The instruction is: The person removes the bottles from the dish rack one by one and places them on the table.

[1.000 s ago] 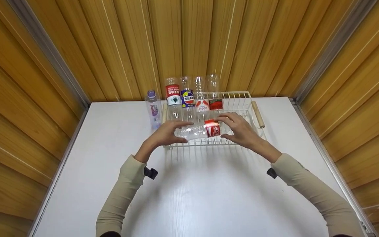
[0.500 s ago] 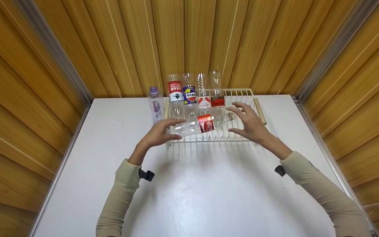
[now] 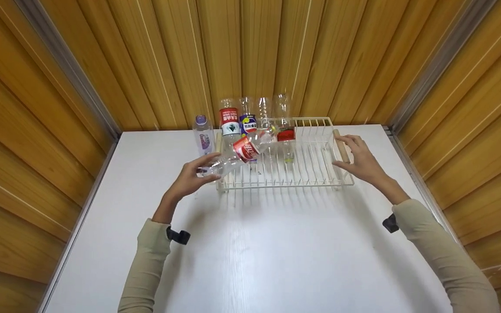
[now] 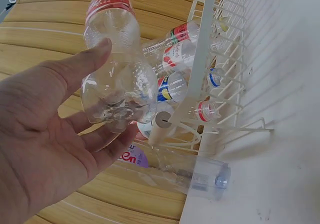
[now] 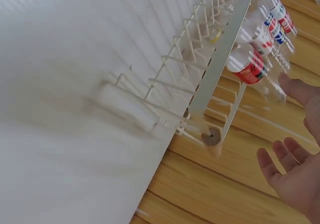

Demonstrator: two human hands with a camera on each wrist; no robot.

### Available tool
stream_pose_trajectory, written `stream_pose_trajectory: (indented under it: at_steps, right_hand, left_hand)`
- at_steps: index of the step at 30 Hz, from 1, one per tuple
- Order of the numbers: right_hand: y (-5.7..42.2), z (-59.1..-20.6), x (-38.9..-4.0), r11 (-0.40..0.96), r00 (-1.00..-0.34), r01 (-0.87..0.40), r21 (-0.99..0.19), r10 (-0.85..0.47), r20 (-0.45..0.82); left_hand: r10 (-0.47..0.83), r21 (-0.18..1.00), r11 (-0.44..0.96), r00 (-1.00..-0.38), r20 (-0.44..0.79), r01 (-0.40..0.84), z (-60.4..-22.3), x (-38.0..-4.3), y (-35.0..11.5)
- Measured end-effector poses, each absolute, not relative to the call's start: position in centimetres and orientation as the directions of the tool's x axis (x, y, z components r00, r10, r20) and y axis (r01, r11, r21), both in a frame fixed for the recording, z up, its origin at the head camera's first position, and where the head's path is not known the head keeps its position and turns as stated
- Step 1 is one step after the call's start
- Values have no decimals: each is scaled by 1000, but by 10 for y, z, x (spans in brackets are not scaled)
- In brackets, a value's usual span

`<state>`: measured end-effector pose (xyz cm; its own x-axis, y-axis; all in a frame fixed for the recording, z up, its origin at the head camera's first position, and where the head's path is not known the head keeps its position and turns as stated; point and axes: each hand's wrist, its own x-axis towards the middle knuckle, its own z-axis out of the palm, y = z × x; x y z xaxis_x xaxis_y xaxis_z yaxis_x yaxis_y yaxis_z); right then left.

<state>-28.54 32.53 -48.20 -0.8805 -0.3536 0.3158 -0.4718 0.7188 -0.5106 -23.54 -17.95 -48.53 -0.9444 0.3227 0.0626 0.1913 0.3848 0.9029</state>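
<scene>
My left hand (image 3: 188, 174) grips a clear plastic bottle with a red label (image 3: 246, 149) by its base end, thumb and fingers on either side. The bottle tilts, its neck pointing up and right over the left part of a white wire dish rack (image 3: 285, 187). In the left wrist view the same bottle (image 4: 118, 89) sits between thumb and fingers. My right hand (image 3: 361, 161) holds nothing; its fingers are spread beside the rack's right wooden handle (image 3: 341, 147). Several clear bottles stand neck down in the rack, among them one with a red-and-white label (image 3: 230, 121) and one with a dark red label (image 3: 285, 134).
Left of the rack stands a clear bottle with a purple top and label (image 3: 204, 137), upright on the white table (image 3: 268, 252). Wood-look panels (image 3: 259, 52) rise close behind the rack and along both sides.
The red-label bottle has gone from lying level over the rack to tilted, moving left with my left hand. My right hand has moved right, away from the bottle to the rack's handle.
</scene>
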Motion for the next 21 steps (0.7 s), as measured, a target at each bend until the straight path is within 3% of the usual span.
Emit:
stream_pose_trajectory:
  at_steps: [10, 21]
  right_hand:
    - [361, -502, -294, 624, -957, -243, -743, -281, 77]
    - [372, -509, -300, 602, -958, -100, -792, -274, -88]
  left_hand:
    - [141, 968, 221, -986, 89, 119, -507, -241, -197]
    - [-27, 989, -140, -999, 36, 40, -518, -247, -218]
